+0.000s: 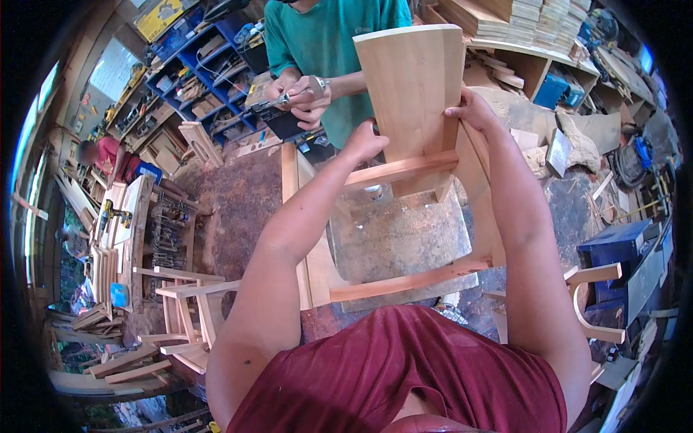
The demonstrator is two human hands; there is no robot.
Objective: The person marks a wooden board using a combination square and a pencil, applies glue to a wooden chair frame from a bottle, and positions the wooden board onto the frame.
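A wide pale wooden panel (pixel 411 86) stands upright at the far side of a wooden chair frame (pixel 408 281). My left hand (pixel 367 141) is closed at the panel's lower left edge. At its right edge, my right hand (pixel 473 112) grips the panel with the thumb on its face. A wooden crosspiece (pixel 404 169) runs just below both hands. Opposite me a co-worker in a green shirt (pixel 339 43) holds a small metal tool or fitting (pixel 285 99) in both hands, near the panel's left side.
Under the frame is a worn work surface (pixel 404 231). Wooden chair parts (pixel 191 303) stand at the left, beside a bench with clamps (pixel 170 231). Another person in red (pixel 119 159) is far left. Blue shelves (pixel 209 65) and stacked boards (pixel 534 25) are behind.
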